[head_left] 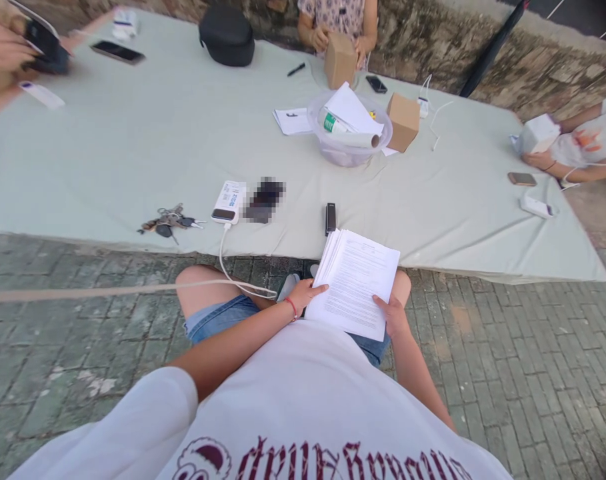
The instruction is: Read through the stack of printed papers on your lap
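A stack of printed paper sheets (355,280) rests over my lap, its far edge at the table's front edge. My left hand (304,295) grips the stack's left side, thumb lying on top. On the right side, my right hand (393,315) pinches the sheets, thumb on the printed face and the other fingers mostly hidden beneath. The sheets at the left are slightly fanned. Just beyond the paper lies a small black stapler (331,219) on the table, close to the stack's far left corner.
On the cloth-covered table (173,133) lie keys (169,221), a white cabled device (229,201) and a blurred dark object (265,200). Farther back stand a plastic basin (350,155) of papers, a cardboard box (403,123) and a black case (227,37). Other people sit around.
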Motion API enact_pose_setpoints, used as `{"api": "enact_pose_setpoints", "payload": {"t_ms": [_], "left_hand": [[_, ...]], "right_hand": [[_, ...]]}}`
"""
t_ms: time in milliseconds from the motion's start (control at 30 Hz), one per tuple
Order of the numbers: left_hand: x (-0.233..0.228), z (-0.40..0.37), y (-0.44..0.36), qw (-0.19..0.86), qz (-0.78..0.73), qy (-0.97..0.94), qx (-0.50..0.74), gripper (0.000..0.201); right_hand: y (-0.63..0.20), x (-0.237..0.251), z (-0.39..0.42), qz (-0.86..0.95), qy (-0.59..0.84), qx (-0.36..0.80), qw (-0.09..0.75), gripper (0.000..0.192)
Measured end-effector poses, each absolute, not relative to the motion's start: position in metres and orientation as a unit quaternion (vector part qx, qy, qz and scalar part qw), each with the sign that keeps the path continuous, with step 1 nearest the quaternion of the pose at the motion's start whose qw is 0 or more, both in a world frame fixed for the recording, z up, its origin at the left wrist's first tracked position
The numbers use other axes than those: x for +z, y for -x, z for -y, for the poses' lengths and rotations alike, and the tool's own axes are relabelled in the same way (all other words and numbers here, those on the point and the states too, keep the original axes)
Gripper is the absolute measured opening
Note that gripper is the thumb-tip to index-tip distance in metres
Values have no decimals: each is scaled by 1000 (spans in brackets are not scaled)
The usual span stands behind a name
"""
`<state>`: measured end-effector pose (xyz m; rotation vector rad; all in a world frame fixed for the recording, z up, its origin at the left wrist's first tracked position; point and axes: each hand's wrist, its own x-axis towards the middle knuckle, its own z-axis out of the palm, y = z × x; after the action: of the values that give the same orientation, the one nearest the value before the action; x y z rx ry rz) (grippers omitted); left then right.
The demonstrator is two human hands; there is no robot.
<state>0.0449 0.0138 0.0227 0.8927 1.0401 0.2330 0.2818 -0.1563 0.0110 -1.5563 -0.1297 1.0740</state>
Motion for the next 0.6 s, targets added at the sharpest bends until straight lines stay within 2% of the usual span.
{"api": "enact_pose_setpoints", "payload": {"t_ms": [133,300,467,600], "left_hand": [[22,-10,-42,831,-446,-316,103,61],[18,-5,-36,852,-426,-299,62,53],[15,-8,-35,832,-451,-312,89,62],[14,-11,-35,825,-475,-288,102,63]], "right_hand": [[-283,8,167,48,715,422,555,66],[-298,2,176,49,748,380,541,53],[-303,8,176,30,711,410,571,53],[-298,12,181,45,696,446,560,57]]}}
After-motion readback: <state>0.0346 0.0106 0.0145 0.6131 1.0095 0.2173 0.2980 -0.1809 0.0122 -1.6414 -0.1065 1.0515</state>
